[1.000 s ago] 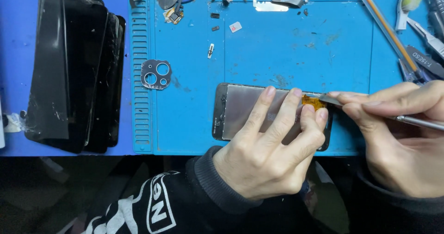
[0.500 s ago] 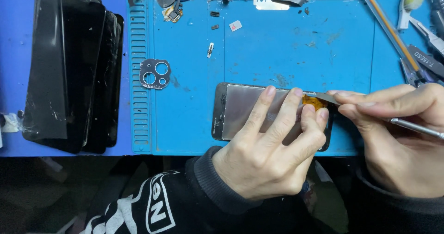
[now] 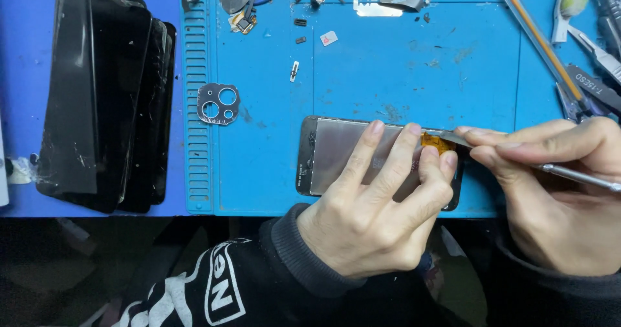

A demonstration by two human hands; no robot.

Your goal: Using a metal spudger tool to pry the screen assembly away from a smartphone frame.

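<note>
A phone screen assembly [image 3: 336, 152] lies back side up on the blue work mat [image 3: 388, 68], its grey metal plate showing. My left hand [image 3: 375, 210] presses down on it with three fingers spread across the plate. An orange flex strip [image 3: 436, 142] shows at the assembly's right end. My right hand [image 3: 556, 191] pinches a thin metal tool [image 3: 576, 175] like a pen, its flat tip resting on the orange strip beside my left fingertips.
A stack of black phone screens [image 3: 103, 100] lies at the left. A camera-lens frame [image 3: 218, 104] sits on the mat. Small screws, parts and a razor blade [image 3: 378, 3] lie along the top edge. Tweezers, a brush and other tools [image 3: 582, 49] fill the upper right.
The view has shifted slightly. Both hands hold nearly the same pose, with the tool tip staying at the orange strip.
</note>
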